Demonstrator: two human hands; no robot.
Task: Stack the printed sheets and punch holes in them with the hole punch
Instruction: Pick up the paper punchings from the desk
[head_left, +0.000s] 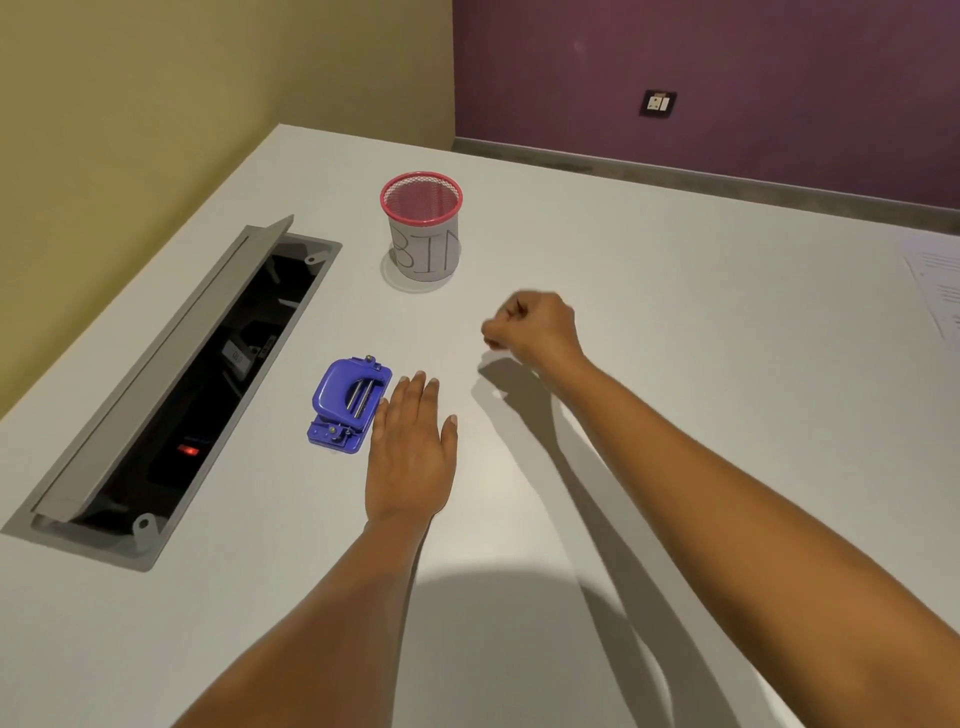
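A blue hole punch (349, 405) sits on the white table (675, 364), left of centre. My left hand (413, 452) lies flat on the table right beside it, fingers together, holding nothing. My right hand (535, 326) hovers above the table farther back, curled into a fist with nothing visible in it. Printed sheets (937, 291) lie at the far right edge of the view, partly cut off.
A pink mesh cup (422, 226) wrapped in paper marked "BIN" stands behind the punch. An open cable hatch (171, 395) with a raised grey lid is sunk into the table at the left. Yellow and purple walls stand behind the table.
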